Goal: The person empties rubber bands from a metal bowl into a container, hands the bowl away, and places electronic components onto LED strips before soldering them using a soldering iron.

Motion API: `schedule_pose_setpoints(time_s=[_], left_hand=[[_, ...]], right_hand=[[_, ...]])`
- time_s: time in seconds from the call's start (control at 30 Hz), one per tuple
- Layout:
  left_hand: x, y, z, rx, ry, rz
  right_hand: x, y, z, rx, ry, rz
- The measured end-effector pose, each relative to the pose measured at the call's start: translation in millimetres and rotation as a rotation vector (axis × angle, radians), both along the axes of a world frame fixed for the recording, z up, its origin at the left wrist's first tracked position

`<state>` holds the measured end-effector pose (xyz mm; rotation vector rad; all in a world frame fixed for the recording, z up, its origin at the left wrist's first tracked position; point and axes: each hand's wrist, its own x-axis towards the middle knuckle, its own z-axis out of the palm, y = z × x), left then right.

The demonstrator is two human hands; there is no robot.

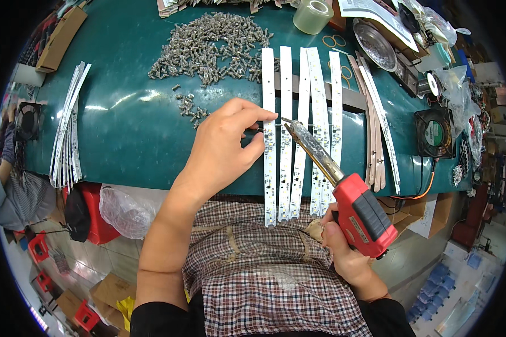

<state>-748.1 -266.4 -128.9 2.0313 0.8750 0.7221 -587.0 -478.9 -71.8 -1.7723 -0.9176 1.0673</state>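
Several white LED circuit strips (270, 180) lie side by side across the table's near edge, their ends sticking out over my checked apron. My left hand (222, 140) is closed at the leftmost strip, thumb and forefinger bent toward its edge. A thin dark bit shows between those fingers, too small to name. My right hand (346, 253) grips a red and black soldering gun (365, 219). Its long, darkened tip reaches up and left over the strips, ending just right of my left fingertips.
Small metal parts (208, 48) lie heaped at the back, with a few loose ones near my left wrist. A bundle of strips (67, 135) lies left. A metal bar (351, 100) runs beneath the strips. On the right are a fan (434, 133), solder spool (429, 84) and round dish (374, 45).
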Motion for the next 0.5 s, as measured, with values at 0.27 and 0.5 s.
schedule_pose_setpoints(time_s=[0.27,0.5], left_hand=[[1,4,3,-0.116,-0.022,-0.003],[1,8,-2,-0.086,-0.05,0.001]], right_hand=[[-2,-1,-8,-0.033,-0.039,0.026],[-1,-1,-14,-0.017,0.01,0.085]])
